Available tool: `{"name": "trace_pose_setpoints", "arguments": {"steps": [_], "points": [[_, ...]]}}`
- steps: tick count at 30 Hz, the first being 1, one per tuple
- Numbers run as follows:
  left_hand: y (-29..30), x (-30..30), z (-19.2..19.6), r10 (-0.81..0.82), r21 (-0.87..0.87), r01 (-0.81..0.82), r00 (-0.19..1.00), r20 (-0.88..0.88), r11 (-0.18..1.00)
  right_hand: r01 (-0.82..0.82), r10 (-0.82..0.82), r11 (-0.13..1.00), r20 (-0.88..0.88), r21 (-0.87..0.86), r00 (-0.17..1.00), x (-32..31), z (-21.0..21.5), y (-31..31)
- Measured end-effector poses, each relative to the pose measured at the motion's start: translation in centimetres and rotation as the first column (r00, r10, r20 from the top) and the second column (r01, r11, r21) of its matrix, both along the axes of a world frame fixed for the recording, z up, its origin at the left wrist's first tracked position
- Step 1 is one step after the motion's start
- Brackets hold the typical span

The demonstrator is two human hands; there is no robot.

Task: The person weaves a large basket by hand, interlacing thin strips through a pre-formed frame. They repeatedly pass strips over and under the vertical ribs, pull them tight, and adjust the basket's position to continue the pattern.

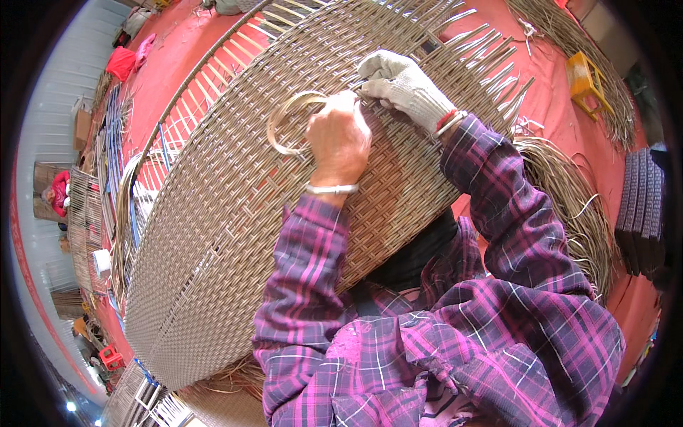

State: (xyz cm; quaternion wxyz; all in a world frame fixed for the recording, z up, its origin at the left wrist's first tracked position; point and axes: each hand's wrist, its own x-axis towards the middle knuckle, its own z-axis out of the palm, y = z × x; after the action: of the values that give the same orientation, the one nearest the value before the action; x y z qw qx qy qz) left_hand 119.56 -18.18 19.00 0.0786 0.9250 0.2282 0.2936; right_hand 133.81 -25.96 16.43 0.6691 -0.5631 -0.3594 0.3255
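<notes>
A large curved panel of brown woven wicker spreads across my lap and away from me, with loose strip ends sticking out along its far right edge. My left hand, bare with a pale bracelet at the wrist, is closed over the weave. A loop of flat, cream-coloured strip curves out from its left side. Close beside it, my right hand wears a whitish knit glove and rests on the panel with its fingers pinched together. What lies between those fingertips is hidden.
Bundles of long brown strips lie on the red floor covering at the right. A yellow stool stands beyond them, and dark stacked pieces at far right. Another person in red is at far left, near a red stool.
</notes>
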Motion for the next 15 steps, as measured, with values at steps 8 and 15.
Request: {"name": "trace_pose_setpoints", "arguments": {"steps": [8,15], "points": [[0.9,-0.9,-1.2,-0.168,0.287,0.158,0.986,0.009,0.945,0.363,-0.373,0.928,0.18,0.084,0.91,-0.7,-1.9,-0.1],[0.8,7.8,-1.2,-0.312,-0.531,0.343,0.938,0.151,0.775,0.187,-0.235,0.964,0.279,0.187,0.931,6.4,0.1,-4.6]]}}
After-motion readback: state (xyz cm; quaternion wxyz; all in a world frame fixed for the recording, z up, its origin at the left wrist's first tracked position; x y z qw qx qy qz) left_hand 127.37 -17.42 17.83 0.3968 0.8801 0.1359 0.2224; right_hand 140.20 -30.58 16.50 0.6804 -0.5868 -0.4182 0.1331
